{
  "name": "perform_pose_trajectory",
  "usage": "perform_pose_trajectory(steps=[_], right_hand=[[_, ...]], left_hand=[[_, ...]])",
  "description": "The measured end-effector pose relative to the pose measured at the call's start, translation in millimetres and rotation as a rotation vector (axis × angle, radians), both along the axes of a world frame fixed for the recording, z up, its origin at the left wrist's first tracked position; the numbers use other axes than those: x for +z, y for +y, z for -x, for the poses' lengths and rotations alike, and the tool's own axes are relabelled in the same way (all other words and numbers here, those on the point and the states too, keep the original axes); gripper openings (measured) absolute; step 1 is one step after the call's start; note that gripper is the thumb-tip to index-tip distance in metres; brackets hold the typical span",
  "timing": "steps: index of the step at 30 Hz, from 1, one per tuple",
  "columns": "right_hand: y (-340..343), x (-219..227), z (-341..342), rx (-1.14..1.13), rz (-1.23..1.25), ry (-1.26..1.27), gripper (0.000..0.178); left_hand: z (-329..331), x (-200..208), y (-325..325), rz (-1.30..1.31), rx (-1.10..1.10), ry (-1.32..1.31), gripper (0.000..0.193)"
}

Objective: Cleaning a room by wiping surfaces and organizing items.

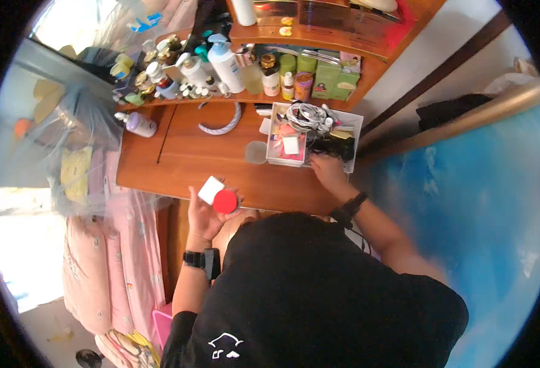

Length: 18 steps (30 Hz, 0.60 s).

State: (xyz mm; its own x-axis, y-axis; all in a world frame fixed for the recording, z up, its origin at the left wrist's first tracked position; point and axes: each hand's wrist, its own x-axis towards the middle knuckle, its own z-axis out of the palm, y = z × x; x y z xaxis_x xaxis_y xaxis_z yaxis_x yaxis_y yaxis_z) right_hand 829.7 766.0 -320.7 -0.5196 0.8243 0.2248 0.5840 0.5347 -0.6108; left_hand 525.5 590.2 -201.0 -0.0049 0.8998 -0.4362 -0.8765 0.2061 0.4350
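Note:
My left hand (204,216) is turned palm up above the front edge of the wooden dresser top. It holds a small white square box (210,190) and, beside it, a round jar with a red lid (225,201). My right hand (328,172) reaches into the right part of a white plastic organizer (286,162), by its front wall. Dark items (334,146) lie there, and the fingertips are hidden among them. Coiled grey cables (307,116) sit at the organizer's back. A white square piece (291,145) rests on pink things in its left part.
A clear round cup (256,153) stands left of the organizer. Behind it lies a braided headband (224,127). A purple-white bottle (141,124) lies at the left. Several bottles, including a white pump bottle (224,64), line the back shelf. A blue surface (466,214) borders the right.

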Motion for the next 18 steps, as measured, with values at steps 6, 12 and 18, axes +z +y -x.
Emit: perform_pose_trajectory(steps=[6,12,18], right_hand=[[-7,60,-3,-0.043,0.385,0.132,0.014],[-24,162,20,0.364,0.519,0.221,0.047],[-38,154,35,0.45,0.223,0.106,0.06]], left_hand=[[-12,-14,11,-0.03,-0.103,-0.064,0.074],[-39,-8,48,-0.056,-0.287,-0.102,0.073],[-69,-7,69,-0.053,-0.44,-0.063,0.071]])
